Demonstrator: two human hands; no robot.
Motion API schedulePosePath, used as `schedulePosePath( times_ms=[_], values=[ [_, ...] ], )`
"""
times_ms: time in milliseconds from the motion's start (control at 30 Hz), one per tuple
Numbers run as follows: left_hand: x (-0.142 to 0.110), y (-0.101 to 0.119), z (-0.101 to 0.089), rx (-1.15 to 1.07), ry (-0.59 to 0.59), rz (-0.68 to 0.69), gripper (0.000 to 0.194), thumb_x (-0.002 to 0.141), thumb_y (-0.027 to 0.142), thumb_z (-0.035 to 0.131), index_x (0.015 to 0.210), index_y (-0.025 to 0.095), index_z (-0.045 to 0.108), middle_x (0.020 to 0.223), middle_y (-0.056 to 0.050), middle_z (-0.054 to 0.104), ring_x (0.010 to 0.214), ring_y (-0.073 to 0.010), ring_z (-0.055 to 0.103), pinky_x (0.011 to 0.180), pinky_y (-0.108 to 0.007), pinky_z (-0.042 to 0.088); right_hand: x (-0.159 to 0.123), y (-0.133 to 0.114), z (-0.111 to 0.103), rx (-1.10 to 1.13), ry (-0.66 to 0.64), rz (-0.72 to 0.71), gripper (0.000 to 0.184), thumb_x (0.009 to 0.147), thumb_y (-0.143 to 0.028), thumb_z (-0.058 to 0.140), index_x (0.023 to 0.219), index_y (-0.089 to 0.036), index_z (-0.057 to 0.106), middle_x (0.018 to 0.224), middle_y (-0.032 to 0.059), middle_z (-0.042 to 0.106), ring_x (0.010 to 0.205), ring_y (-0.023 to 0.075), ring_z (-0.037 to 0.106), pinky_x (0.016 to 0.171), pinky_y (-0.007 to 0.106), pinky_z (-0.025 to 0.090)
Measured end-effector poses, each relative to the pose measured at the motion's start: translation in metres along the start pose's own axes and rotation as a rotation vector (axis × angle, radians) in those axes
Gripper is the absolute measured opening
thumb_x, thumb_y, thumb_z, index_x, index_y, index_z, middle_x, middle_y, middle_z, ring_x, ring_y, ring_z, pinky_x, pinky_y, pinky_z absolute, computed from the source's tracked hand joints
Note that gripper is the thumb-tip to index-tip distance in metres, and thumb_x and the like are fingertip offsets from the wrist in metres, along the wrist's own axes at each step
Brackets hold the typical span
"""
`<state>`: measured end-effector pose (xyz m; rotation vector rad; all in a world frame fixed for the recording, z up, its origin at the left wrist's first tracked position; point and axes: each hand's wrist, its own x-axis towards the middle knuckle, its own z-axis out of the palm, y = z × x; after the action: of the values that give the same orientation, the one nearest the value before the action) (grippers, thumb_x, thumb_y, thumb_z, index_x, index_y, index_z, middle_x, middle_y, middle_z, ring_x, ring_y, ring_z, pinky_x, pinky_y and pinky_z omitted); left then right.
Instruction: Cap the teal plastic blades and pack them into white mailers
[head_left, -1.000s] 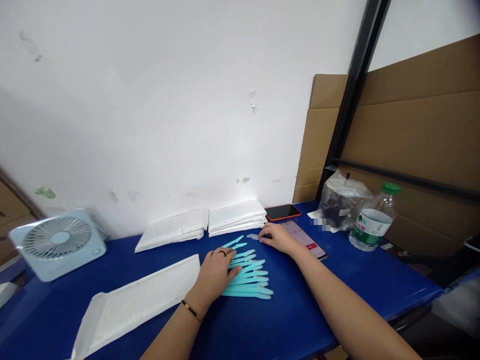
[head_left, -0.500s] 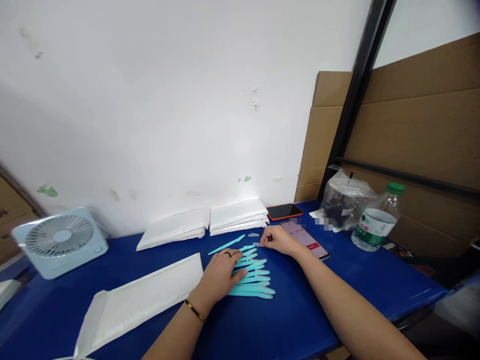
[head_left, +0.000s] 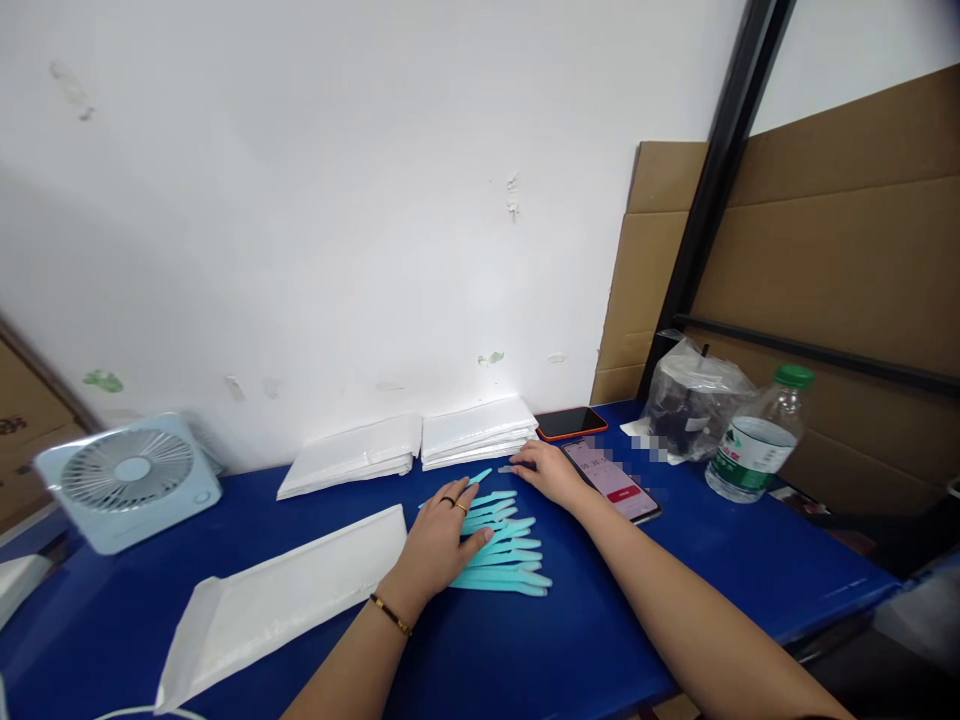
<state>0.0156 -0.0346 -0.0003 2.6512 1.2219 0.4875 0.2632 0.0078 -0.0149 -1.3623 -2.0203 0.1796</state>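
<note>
Several turquoise eyebrow razors lie fanned in a row on the blue table, with their tips toward the right. My left hand rests palm down over their handles, fingers stretched out and thumb apart. Its fingertips reach a separate turquoise razor at the far end of the row, whose handle they partly cover. My right hand is just beyond the row, thumb and fingertips pinched on a small clear blade cap.
Behind my hands are two stacks of white packets, against the wall. A long white packet lies left. Two phones, a bagged cup and a water bottle stand right; a fan is far left.
My right hand has moved slightly away from me, from the nearer clear cap by the row to the farther one. My left hand's fingers have shifted forward onto the separate razor.
</note>
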Motion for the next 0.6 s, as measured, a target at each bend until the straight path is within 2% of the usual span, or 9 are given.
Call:
schedulePosePath(
  times_ms=[133, 233, 600],
  values=[
    [0.0, -0.003, 0.002, -0.01, -0.057, -0.003, 0.064, 0.085, 0.056, 0.035, 0.137, 0.018, 0.03, 0.139, -0.01, 0.038, 0.129, -0.0242, 0.031, 0.105, -0.04, 0.029, 0.004, 0.008, 0.005, -0.033, -0.051, 0.023, 0.01, 0.076, -0.022, 0.062, 0.078, -0.02, 0.072, 0.08, 0.0034, 0.064, 0.076, 0.0153, 0.058, 0.072, 0.025, 0.043],
    [-0.001, -0.002, 0.001, -0.026, -0.08, 0.017, 0.065, 0.085, 0.057, 0.034, 0.138, 0.019, 0.029, 0.139, -0.01, 0.038, 0.129, -0.0235, 0.032, 0.105, -0.039, 0.029, 0.004, 0.01, 0.005, 0.017, -0.057, 0.005, 0.01, 0.076, -0.02, 0.062, 0.078, -0.02, 0.071, 0.081, 0.0029, 0.065, 0.076, 0.0146, 0.059, 0.072, 0.025, 0.043],
    [-0.001, 0.003, -0.006, -0.051, -0.149, 0.004, 0.073, 0.081, 0.064, 0.033, 0.139, 0.02, 0.027, 0.139, -0.011, 0.038, 0.128, -0.0261, 0.033, 0.104, -0.04, 0.03, 0.002, -0.009, 0.015, 0.128, -0.113, -0.018, 0.01, 0.076, -0.021, 0.062, 0.079, -0.018, 0.071, 0.08, 0.0037, 0.064, 0.071, 0.0132, 0.059, 0.068, 0.023, 0.045]
  ],
)
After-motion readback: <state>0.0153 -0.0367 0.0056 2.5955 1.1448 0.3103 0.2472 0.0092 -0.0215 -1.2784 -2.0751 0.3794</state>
